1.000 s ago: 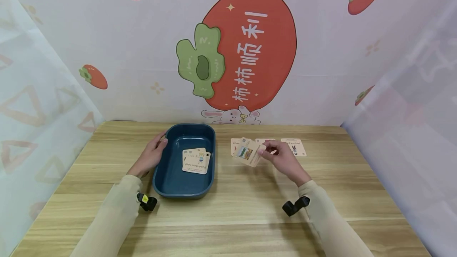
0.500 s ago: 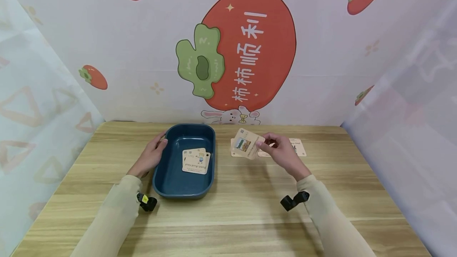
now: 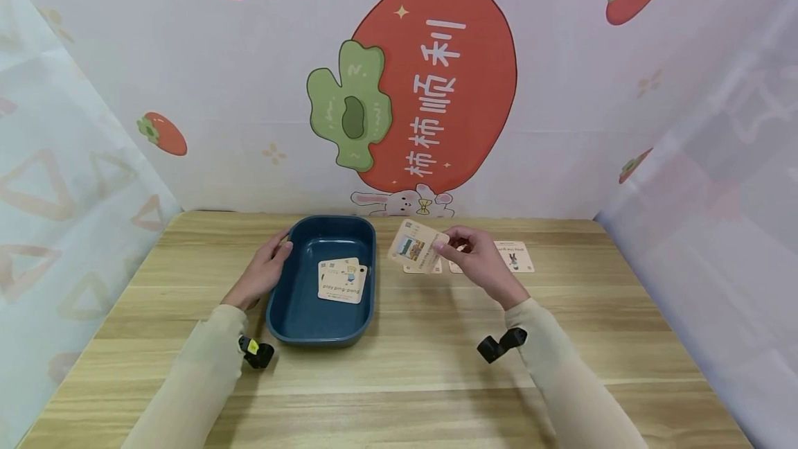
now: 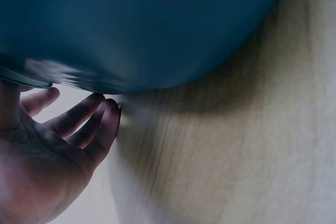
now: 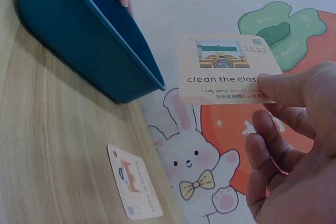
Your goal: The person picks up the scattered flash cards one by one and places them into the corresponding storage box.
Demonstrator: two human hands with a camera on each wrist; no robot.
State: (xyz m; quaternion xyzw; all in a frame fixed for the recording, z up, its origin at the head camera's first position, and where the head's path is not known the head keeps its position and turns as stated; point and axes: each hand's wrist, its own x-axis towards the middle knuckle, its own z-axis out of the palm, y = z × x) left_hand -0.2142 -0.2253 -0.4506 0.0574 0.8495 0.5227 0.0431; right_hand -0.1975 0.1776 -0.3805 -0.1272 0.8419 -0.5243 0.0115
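Note:
My right hand [image 3: 464, 255] pinches a picture card [image 3: 415, 246] by its edge and holds it in the air just right of the dark blue tray [image 3: 299, 317]. In the right wrist view the card [image 5: 226, 69] reads "clean the clas…", with my thumb [image 5: 289, 87] on its corner. My left hand [image 3: 268, 265] rests against the tray's left rim; in the left wrist view its relaxed fingers [image 4: 89, 121] lie beside the tray's wall [image 4: 136, 24]. Two cards [image 3: 341, 280] lie overlapped inside the tray.
More cards lie flat on the wooden table [image 3: 405, 380] behind my right hand: one [image 3: 515, 256] at the right, and another [image 3: 422, 269] under the held card, seen also as a card [image 5: 135, 182] in the right wrist view. A printed backdrop [image 3: 430, 89] walls in the table.
My right hand has lifted the card and carried it left, from over the row of cards towards the tray. The left hand has stayed on the tray's rim.

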